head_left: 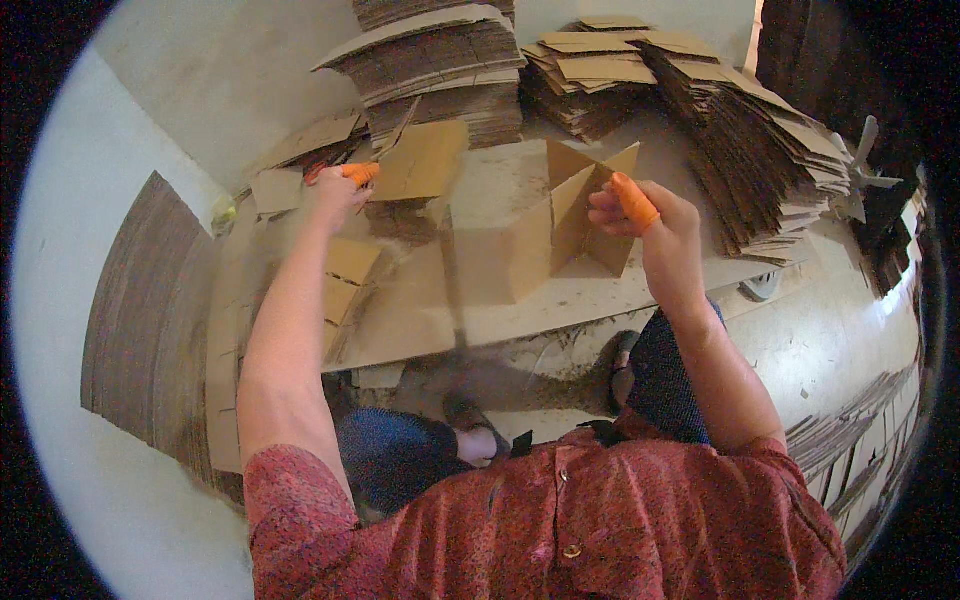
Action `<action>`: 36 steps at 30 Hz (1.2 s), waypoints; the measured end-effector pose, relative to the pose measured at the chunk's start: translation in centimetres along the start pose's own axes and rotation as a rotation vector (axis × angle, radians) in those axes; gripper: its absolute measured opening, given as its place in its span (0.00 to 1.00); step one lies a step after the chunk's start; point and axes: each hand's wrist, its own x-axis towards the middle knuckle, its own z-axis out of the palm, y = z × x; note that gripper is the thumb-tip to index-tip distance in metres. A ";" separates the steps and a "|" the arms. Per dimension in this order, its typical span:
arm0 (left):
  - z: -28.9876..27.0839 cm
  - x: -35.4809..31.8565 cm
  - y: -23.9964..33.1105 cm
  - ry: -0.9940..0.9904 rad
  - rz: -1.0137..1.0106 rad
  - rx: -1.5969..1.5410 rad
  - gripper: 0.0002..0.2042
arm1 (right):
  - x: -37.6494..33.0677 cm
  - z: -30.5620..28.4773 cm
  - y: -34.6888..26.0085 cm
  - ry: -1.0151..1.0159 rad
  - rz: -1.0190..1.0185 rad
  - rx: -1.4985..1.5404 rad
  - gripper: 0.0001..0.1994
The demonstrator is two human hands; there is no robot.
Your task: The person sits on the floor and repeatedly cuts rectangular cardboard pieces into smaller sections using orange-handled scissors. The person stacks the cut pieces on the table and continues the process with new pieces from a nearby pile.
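Beside the right hand (655,225), a half-folded cardboard box (570,215) is gripped by one flap, seemingly for steadying on the worktop (600,290); a flat cardboard sheet (420,160) is pinched in the raised left hand (340,190).

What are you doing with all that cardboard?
A person in a red shirt sits over a floor covered in cardboard. The left hand, wearing an orange finger cover, holds up a flat cardboard piece, which looks blurred. The right hand, with an orange cover too, is at a half-folded box standing open on a flat sheet. Tall stacks of flat cardboard are piled behind.
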 end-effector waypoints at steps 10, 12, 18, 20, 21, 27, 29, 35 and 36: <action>-0.8 0.5 -1.1 0.125 0.038 -0.218 0.10 | 0.9 0.6 -0.6 -0.074 0.165 0.009 0.12; -0.2 0.0 -0.8 0.186 0.095 -0.140 0.10 | 0.9 0.6 -0.7 -0.056 0.203 0.056 0.12; 0.0 -0.9 0.0 0.070 -0.047 -0.327 0.10 | 1.0 0.8 -0.4 -0.109 0.233 0.112 0.12; -0.3 -1.5 0.7 0.279 0.110 0.024 0.11 | 1.0 0.9 -0.3 -0.127 0.245 0.114 0.12; 0.1 -2.0 1.9 0.374 0.191 0.198 0.12 | 1.0 0.7 -0.4 -0.129 0.249 0.111 0.12; 9.5 -11.8 8.5 0.338 0.856 0.113 0.13 | 1.8 0.6 -0.6 -0.159 0.386 0.360 0.15; 12.1 -15.7 9.1 0.140 1.047 0.213 0.16 | 2.3 0.5 -0.5 -0.159 0.337 0.515 0.13; 15.6 -19.4 8.9 0.160 0.975 0.133 0.19 | 2.7 -2.6 -1.0 0.122 -0.021 0.137 0.07; 16.0 -19.2 8.0 0.294 0.859 0.081 0.18 | 2.3 -2.9 -1.3 0.185 -0.096 0.086 0.06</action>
